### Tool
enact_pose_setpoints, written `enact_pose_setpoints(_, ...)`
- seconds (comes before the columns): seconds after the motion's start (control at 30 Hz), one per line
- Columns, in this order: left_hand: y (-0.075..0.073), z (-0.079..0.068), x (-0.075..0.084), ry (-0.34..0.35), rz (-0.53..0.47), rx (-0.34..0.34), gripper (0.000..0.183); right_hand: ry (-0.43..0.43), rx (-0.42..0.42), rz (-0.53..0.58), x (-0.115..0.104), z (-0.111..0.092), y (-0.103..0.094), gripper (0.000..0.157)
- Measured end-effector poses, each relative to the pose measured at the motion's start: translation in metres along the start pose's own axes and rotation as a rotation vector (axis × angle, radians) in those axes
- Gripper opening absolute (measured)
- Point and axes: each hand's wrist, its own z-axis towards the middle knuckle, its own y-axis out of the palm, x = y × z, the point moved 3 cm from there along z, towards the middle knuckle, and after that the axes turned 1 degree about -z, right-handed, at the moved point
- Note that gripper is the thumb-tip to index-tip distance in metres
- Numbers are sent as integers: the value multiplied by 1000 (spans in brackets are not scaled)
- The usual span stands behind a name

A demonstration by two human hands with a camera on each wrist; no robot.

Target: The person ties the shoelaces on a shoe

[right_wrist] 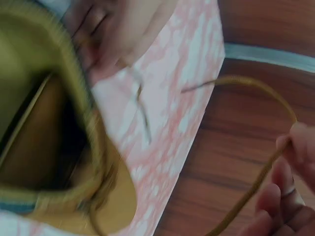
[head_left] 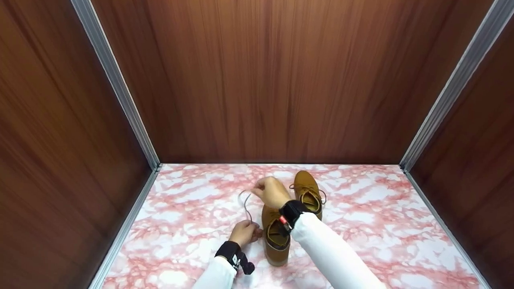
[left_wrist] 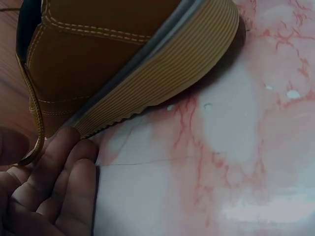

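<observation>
A tan lace-up shoe [head_left: 277, 256] stands between my hands, its heel toward me. My right hand [head_left: 274, 193] is raised over the toe end and pinches one shoelace [right_wrist: 252, 189]; the lace's loose end arcs past the fingertips in the right wrist view. Low on the shoe's left side, my left hand [head_left: 243, 233] holds another lace [left_wrist: 37, 115] between thumb and fingers. Its fingertips lie right beside the ridged sole [left_wrist: 162, 81]. The toe is partly covered by my right hand in the head view.
Just to the right and farther back is the matching tan shoe [head_left: 305, 179], its laces tied in a bow. Both shoes stand on a red-and-white marbled tabletop [head_left: 180, 228]. Brown wood-grain panels [head_left: 257, 88] with grey metal corner strips [head_left: 120, 84] enclose the table.
</observation>
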Motion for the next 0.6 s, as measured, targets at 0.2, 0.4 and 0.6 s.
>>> enact_pose_setpoints(0.2,0,0,1,13,5,2,26,-62,11,80,5,-3,-7,16)
enact_pose_setpoints(0.4,1,0,-1,13,3,12,23,10,103,52,41,-11,-34,11)
enact_pose_setpoints(0.6,1,-2,-2,-23,-69,1,21,8,124,-11,71,-26,-48,7)
